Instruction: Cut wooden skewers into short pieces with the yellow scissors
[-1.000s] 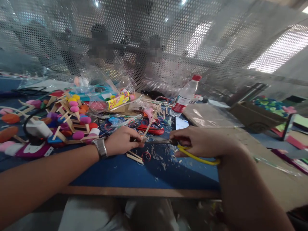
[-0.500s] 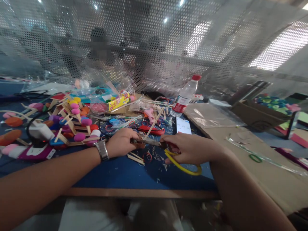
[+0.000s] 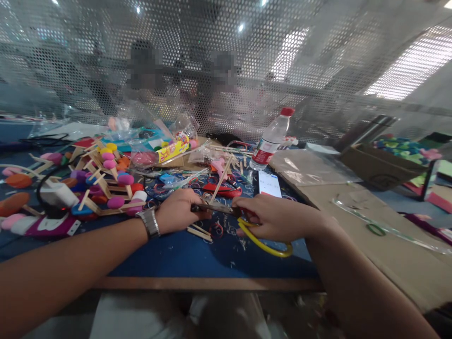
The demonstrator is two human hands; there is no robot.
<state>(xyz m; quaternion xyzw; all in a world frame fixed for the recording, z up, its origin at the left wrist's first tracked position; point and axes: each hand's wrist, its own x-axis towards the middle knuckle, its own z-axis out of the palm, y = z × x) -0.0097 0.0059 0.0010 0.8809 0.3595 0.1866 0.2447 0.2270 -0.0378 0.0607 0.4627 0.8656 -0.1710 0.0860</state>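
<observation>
My right hand (image 3: 263, 216) grips a pair of scissors (image 3: 273, 249) with yellow handles, its blades pointing left. A thin wooden stick (image 3: 222, 178) slants up from the blades, leaning right at its top. Close by on the left, my left hand (image 3: 179, 209), with a metal watch on the wrist, is closed at the stick's lower end beside the blade tips. Its fingers partly hide the contact there. Short cut sticks (image 3: 199, 233) and a small tangle of red bands (image 3: 216, 230) lie on the blue mat (image 3: 165, 256) just below.
Wooden stick pieces with coloured foam shapes (image 3: 106, 183) crowd the left side. Behind my hands are a red tool (image 3: 226, 191), a pink glue gun (image 3: 219, 165), a phone (image 3: 269, 183) and a water bottle (image 3: 270, 143). Cardboard (image 3: 356, 221) covers the right; a perforated screen (image 3: 197, 61) stands behind.
The scissors and my right hand have shifted slightly left. The stick's top has tipped a little left. My left hand stays nearly in place.
</observation>
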